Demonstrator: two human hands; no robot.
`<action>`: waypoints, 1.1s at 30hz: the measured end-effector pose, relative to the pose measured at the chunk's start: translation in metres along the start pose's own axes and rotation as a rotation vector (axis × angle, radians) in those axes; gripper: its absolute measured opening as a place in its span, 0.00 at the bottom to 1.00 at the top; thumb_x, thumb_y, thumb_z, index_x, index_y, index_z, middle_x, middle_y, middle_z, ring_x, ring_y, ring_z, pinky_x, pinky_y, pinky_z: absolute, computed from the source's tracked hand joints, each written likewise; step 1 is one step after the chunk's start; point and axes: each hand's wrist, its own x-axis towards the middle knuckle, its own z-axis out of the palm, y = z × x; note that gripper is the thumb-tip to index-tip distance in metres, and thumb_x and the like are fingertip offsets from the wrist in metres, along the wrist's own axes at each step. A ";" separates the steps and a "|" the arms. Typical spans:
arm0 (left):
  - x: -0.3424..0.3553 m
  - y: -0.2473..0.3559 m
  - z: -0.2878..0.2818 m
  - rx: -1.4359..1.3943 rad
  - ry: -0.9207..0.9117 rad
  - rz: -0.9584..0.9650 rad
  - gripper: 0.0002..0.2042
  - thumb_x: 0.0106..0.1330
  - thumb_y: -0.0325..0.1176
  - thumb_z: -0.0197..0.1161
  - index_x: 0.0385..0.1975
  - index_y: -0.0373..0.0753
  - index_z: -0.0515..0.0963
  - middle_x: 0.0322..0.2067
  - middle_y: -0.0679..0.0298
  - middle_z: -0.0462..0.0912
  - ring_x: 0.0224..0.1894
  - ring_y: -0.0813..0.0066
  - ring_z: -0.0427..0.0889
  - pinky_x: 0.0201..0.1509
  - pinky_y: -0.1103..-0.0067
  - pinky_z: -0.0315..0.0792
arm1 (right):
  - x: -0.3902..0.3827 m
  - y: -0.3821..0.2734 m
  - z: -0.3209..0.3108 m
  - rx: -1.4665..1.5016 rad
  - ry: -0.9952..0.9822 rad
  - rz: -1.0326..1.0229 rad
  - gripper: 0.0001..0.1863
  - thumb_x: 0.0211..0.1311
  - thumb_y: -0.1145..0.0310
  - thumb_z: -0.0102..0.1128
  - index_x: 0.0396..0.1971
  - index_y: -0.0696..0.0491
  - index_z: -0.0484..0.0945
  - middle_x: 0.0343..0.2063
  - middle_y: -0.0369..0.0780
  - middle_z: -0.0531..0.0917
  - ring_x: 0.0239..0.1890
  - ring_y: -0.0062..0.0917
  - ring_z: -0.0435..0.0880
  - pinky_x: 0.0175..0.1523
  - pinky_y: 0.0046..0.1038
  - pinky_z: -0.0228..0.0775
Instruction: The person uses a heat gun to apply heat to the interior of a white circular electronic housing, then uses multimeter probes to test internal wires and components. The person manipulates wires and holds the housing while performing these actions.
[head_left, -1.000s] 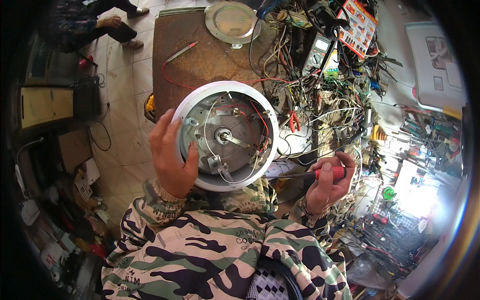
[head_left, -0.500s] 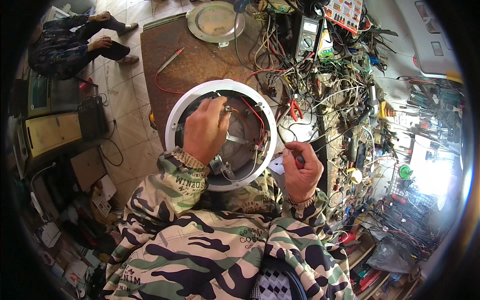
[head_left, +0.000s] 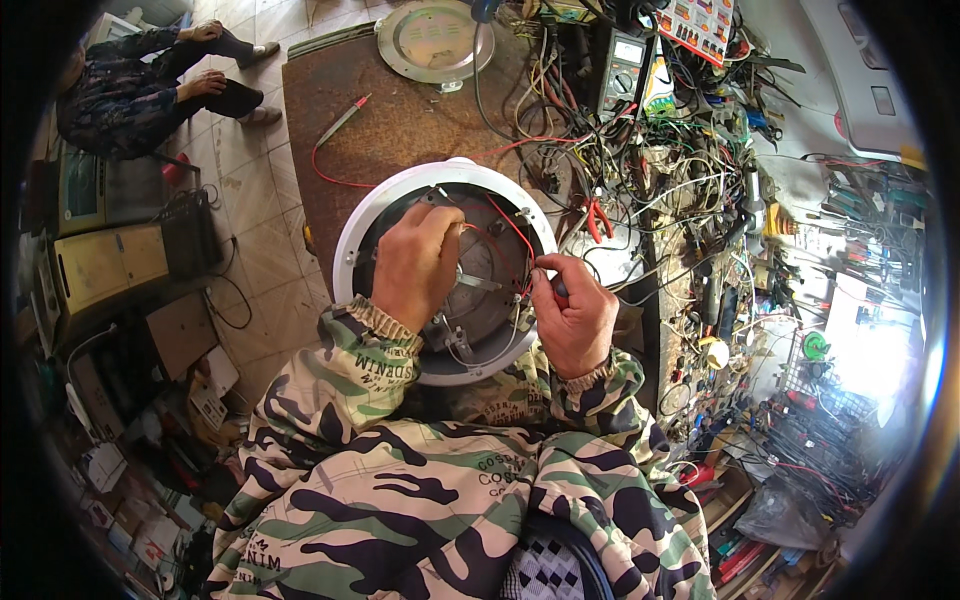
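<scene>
A round white-rimmed housing (head_left: pixel 350 215) with a dark inside rests at the edge of the bench, close to my body. Metal brackets, clips and thin red wires (head_left: pixel 518 232) show inside it. My left hand (head_left: pixel 418 262) reaches in over the left part, its fingers curled closed; what they pinch is hidden. At the right rim my right hand (head_left: pixel 575 312) is closed round a small tool with a dark handle (head_left: pixel 559 288). Its tip is hard to make out near the red wires.
On the brown bench (head_left: pixel 400 125) lie a test probe (head_left: pixel 345 118) on a red lead and a round metal plate (head_left: pixel 437 40). Tangled cables, a multimeter (head_left: pixel 624 68) and red-handled pliers (head_left: pixel 598 220) crowd the right. A seated person (head_left: pixel 125 95) is at far left.
My right hand has moved left and up with its tool, from beside the housing to its right rim. My left hand stays inside, its fingers curling over a small metal part seen before.
</scene>
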 end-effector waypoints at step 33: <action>0.001 0.001 -0.003 -0.014 -0.010 -0.052 0.10 0.63 0.21 0.66 0.44 0.32 0.84 0.35 0.48 0.84 0.37 0.45 0.85 0.41 0.61 0.78 | 0.041 0.017 -0.015 -0.201 0.036 -0.035 0.07 0.64 0.74 0.70 0.40 0.57 0.84 0.29 0.45 0.88 0.27 0.31 0.90 0.33 0.30 0.78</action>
